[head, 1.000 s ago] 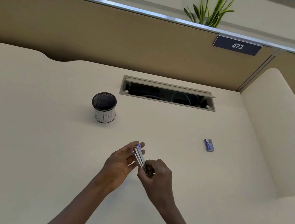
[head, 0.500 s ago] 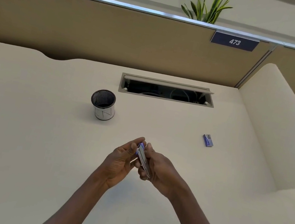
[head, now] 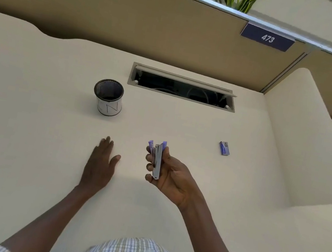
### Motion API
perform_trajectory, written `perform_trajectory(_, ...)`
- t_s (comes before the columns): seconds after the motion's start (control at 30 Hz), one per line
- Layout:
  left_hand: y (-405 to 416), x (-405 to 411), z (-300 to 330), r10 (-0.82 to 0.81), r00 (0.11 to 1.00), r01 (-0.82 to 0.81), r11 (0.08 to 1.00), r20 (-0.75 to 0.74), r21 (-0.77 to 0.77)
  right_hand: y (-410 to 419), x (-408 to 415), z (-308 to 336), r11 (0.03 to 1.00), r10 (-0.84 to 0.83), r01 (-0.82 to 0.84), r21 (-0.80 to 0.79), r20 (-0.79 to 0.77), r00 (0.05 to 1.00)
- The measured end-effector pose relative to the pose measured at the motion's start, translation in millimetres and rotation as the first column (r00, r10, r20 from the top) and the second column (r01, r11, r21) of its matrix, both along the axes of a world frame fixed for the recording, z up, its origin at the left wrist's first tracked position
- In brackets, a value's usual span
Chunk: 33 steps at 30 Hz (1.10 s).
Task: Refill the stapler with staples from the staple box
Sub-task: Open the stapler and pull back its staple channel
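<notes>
A small purple and silver stapler (head: 157,159) stands on end in my right hand (head: 168,174), which grips it above the middle of the desk; its purple tips point away from me. My left hand (head: 100,162) lies flat on the desk to the left of it, palm down, fingers slightly spread, holding nothing. The little blue staple box (head: 224,148) lies on the desk to the right of the stapler, well apart from both hands.
A black mesh pen cup (head: 108,97) with a white label stands at the back left. A cable slot (head: 182,86) with its flap open is sunk in the cream desk (head: 28,123) behind. A raised ledge (head: 304,139) borders the right side.
My left hand has let go of the stapler and dropped flat onto the desk. My right hand now holds the stapler alone, turned upright and slightly to the right.
</notes>
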State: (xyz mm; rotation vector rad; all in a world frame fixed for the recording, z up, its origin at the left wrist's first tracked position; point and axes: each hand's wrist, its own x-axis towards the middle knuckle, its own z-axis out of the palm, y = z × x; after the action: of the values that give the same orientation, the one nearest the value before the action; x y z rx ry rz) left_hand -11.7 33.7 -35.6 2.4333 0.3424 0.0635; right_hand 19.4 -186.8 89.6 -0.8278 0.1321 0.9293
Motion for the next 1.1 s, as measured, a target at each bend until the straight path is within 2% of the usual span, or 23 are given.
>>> perform_trajectory(0.07,4,-5,-17,-0.064,0.998,0.062,0.987,0.008,0.151,-4,-1,-1,1.000,-0.011,0.011,-0.004,0.004,1.000)
perform_trajectory(0.17,-1,-1,-18,-0.066,0.998,0.060,0.974,0.021,0.217,-8,-1,-1,1.000,-0.013,0.014,-0.022,0.014,1.000)
perform_trajectory(0.33,-7,-6,-17,-0.060,0.998,0.059,0.976,-0.001,0.208,-5,-5,-4,0.999,0.003,-0.003,-0.038,-0.005,1.000)
perform_trajectory(0.87,-4,-10,-21,-0.052,0.999,0.050,0.975,0.000,0.216,13,-13,-1,0.973,-0.140,0.144,-0.183,0.038,0.989)
perform_trajectory(1.1,-6,-9,-20,-0.052,0.999,0.052,0.974,-0.005,0.223,14,-13,1,0.975,-0.143,0.147,-0.169,0.035,0.989)
